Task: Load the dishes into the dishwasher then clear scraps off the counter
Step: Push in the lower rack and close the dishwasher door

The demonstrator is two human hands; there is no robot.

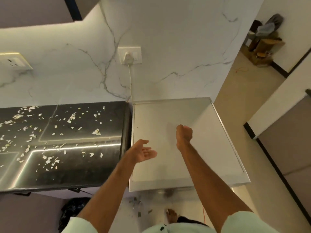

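Pale scraps (pixel 50 132) lie scattered over the black counter (pixel 109 165) on the left. Next to it stands a white appliance, whose flat top (pixel 202 148) fills the middle; I take it for the dishwasher. My left hand (pixel 143 152) hovers over the top's left edge, palm up, fingers relaxed, holding nothing. My right hand (pixel 184 132) is curled into a fist above the middle of the white top; nothing shows in it. No dishes are in view.
A plug and white cable (pixel 129 68) run down the marble wall behind the gap between counter and appliance. A black bin bag (pixel 74 209) sits on the floor below the counter. A few scraps (pixel 136 202) lie on the floor by my foot. A passage opens to the right.
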